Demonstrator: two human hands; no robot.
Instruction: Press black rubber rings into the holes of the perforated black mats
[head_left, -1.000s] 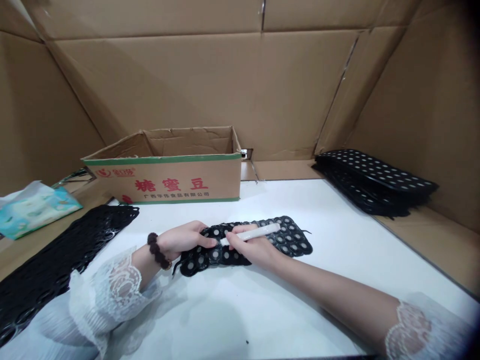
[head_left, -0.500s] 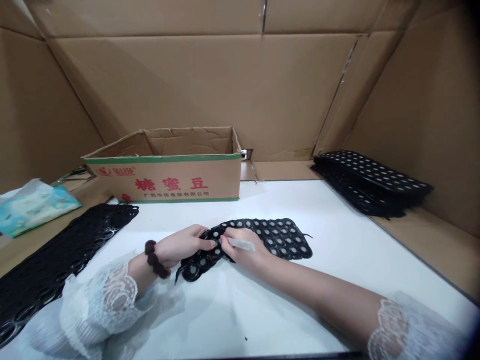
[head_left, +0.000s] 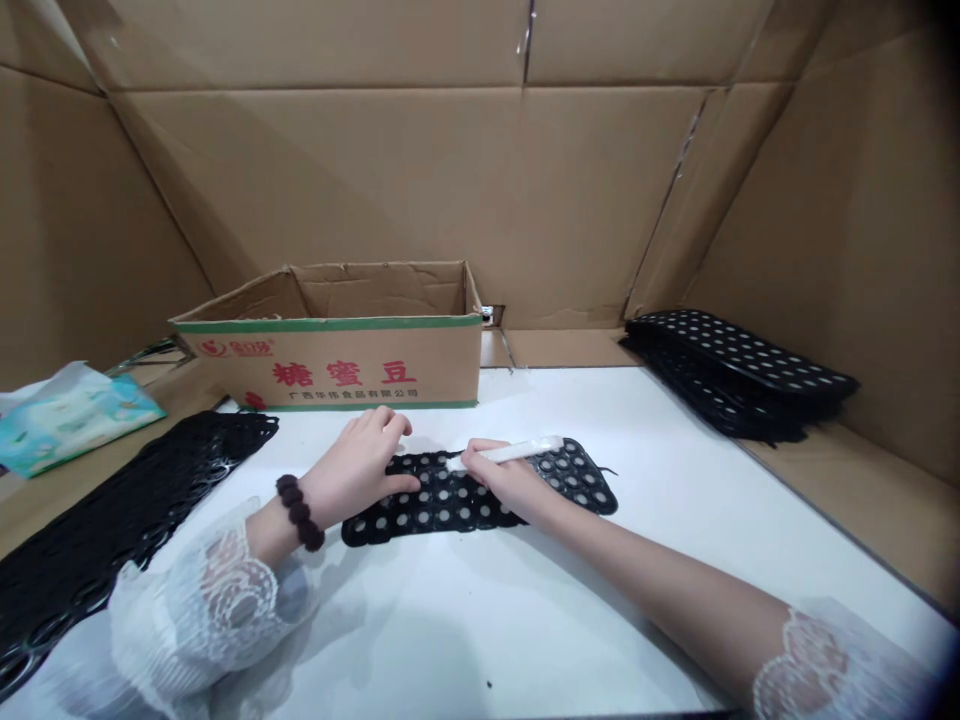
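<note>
A black rectangular mat (head_left: 444, 514) with rows of pale round discs lies flat on the white table in front of me. My right hand (head_left: 510, 482) is closed round a white pen-like stick (head_left: 526, 449), with its tip down at the mat's upper edge near the middle. At the mat's left end is my left hand (head_left: 358, 468), thumb and fingers apart. Its thumb reaches over the discs, and I cannot tell whether it touches them. The right hand and forearm cover part of the mat. A thin black strand sticks out at its right end.
An open cardboard box (head_left: 375, 390) stands at the back left. Black ring-patterned material (head_left: 127, 510) lies along the left side, near a tissue pack (head_left: 75, 420). At the back right is a stack of similar dotted mats (head_left: 742, 350). Cardboard walls (head_left: 420, 180) surround the white table (head_left: 570, 620).
My left hand has let go of the mat's left end, which was bent and raised and now lies flat. The stick has swung in my right hand and points more to the left.
</note>
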